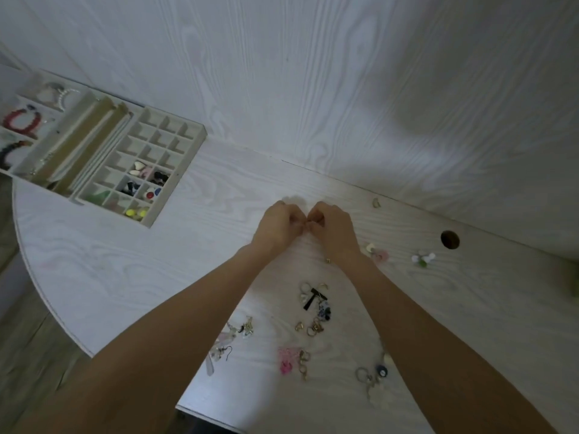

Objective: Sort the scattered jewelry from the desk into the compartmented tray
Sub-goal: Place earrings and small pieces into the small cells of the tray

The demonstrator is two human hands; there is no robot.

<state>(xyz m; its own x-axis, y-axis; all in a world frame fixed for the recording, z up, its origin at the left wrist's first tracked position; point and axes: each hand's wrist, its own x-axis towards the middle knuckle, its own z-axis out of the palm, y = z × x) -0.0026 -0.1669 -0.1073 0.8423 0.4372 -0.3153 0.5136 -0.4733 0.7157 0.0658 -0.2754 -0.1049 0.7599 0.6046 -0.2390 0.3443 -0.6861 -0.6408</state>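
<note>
While my left hand (pixel 277 225) and my right hand (pixel 332 228) met fingertip to fingertip above the white table (pixel 194 261), both had their fingers curled in, pinching some tiny piece between them that I could not make out. Loose jewelry lay scattered nearer me: a black bow piece (pixel 313 298), a pink charm (pixel 286 360), and gold rings (pixel 308 328). Off to my left stood the compartmented tray (pixel 188 158), well apart from my hands, with yellow beads (pixel 136 212) in a near cell.
</note>
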